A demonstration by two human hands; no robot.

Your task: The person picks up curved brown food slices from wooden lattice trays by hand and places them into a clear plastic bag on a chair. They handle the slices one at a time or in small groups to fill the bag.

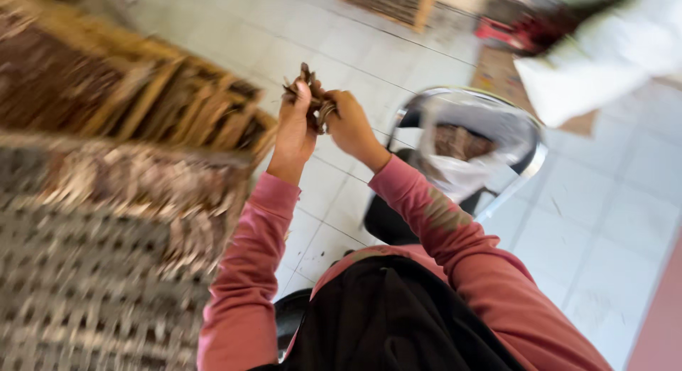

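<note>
My left hand and my right hand are raised together in front of me, both closed on a small bundle of brown dried strips. The strips stick up between the fingers and above the left thumb. Both arms wear pink long sleeves. A black cloth lies over my lap at the bottom of the view. The picture is blurred by motion.
A large woven piece of brown and pale fibre fills the left, with a wooden-slatted frame above it. A round shiny metal basin with a white bag and brown material sits on the pale tiled floor. A white sack lies at upper right.
</note>
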